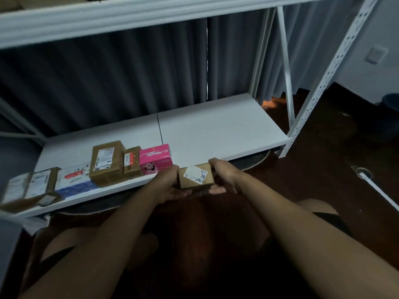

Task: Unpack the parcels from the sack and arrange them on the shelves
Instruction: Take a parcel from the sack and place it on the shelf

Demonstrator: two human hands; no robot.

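A small brown cardboard parcel (196, 176) with a white label sits between my hands at the front edge of the low white shelf (220, 130). My left hand (170, 184) grips its left side and my right hand (222, 176) grips its right side. On the shelf to the left stands a row of parcels: a pink box (155, 158), a small brown box (132, 161), a taller brown box (107, 162), a white and blue flat parcel (74, 179) and a brown parcel (30, 184) at the far left. No sack is in view.
The right half of the shelf is bare white board. A white upright post (323, 78) stands at the shelf's right end and an upper shelf beam (129, 16) runs overhead. Grey curtains hang behind. The floor is dark wood, and my knees are below.
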